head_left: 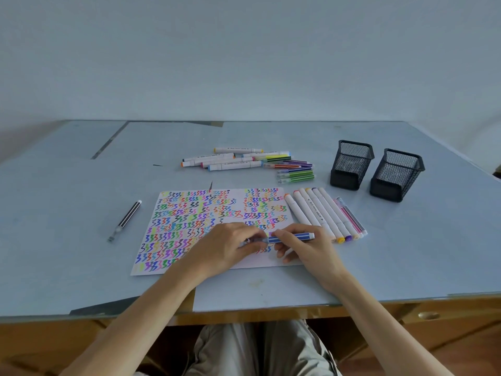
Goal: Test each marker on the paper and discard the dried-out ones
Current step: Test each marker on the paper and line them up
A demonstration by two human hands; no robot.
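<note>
I hold the blue marker (291, 237) over the lower right part of the paper (173, 232). My right hand (303, 246) grips its barrel, and my left hand (230, 246), just beside, pinches the clear end, perhaps the cap. Near the paper's right edge lie white markers (315, 213).

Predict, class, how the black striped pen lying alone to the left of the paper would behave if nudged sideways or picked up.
The black striped pen looks slim and round, so a sideways nudge would probably set it rolling across the smooth table. It appears rigid, so it should lift without bending. Being thin, it is likely light. Nothing lies beside it to stop a roll.
</note>
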